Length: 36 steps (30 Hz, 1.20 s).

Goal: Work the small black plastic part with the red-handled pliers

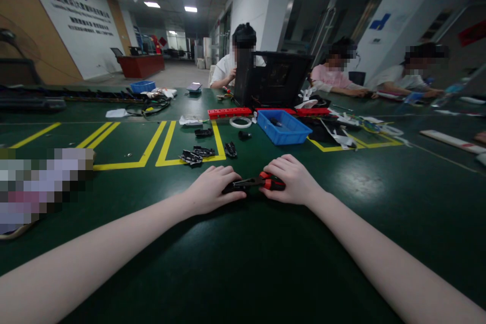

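My right hand [290, 179] is closed round the red-and-black handles of a pair of pliers [251, 182], whose jaws point left. Between the thumb and fingers of my left hand [212, 190] is a small black plastic part [232, 186], and the plier jaws reach to it. Whether the jaws grip the part I cannot tell. Just beyond my left hand lie several similar black plastic parts [204, 151], some inside a yellow-taped outline. A single dark piece [244, 135] rests farther back, near a white tape roll [240, 122].
A blue bin [284, 129] with dark items stands beyond my right hand. Behind it are red strips [230, 113] and a large black case [279, 78]. At the left lies a blurred-out object [41, 187]. Several people sit across the green table [243, 263].
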Available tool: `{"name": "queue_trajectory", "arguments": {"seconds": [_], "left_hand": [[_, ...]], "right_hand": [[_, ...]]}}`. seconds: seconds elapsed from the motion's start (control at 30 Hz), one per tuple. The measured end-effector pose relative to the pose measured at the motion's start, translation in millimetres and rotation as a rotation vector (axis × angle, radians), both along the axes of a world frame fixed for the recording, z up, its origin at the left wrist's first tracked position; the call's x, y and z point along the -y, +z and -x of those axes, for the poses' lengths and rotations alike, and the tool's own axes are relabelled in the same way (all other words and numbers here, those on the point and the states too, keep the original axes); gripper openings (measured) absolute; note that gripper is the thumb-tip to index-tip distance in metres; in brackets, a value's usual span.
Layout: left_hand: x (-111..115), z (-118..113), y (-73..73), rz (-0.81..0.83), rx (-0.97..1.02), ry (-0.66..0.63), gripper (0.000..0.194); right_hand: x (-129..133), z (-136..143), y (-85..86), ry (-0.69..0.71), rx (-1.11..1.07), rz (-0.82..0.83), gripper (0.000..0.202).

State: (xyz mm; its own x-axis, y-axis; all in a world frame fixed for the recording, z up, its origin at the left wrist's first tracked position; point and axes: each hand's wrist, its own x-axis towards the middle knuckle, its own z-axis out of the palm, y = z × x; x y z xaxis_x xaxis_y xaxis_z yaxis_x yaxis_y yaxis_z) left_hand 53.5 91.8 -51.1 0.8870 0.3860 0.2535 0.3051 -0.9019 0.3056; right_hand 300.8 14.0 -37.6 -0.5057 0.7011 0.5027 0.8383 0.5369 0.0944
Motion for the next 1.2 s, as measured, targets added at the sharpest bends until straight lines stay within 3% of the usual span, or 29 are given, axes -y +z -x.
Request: {"name": "queue_trajectory", "arguments": {"seconds": [0.4,0.9,1.2], "left_hand": [[3.1,0.2,2.8,0.003,-0.002,0.002,0.037],[1.5,0.9,1.8,-0.020,-0.004,-0.023,0.038],[0.0,0.0,1.3,0.106,0.014,-0.011,0.036]], "right_hand": [[-0.9,-4.2,-2.9,-0.014,-0.030,0.030,0.028],[-4.4,-1.5,-7.5,0.002,-0.011,-0.053,0.025],[-3.3,-1.1,-9.6,-0.030,-0.004,-0.014,0.024]]}}
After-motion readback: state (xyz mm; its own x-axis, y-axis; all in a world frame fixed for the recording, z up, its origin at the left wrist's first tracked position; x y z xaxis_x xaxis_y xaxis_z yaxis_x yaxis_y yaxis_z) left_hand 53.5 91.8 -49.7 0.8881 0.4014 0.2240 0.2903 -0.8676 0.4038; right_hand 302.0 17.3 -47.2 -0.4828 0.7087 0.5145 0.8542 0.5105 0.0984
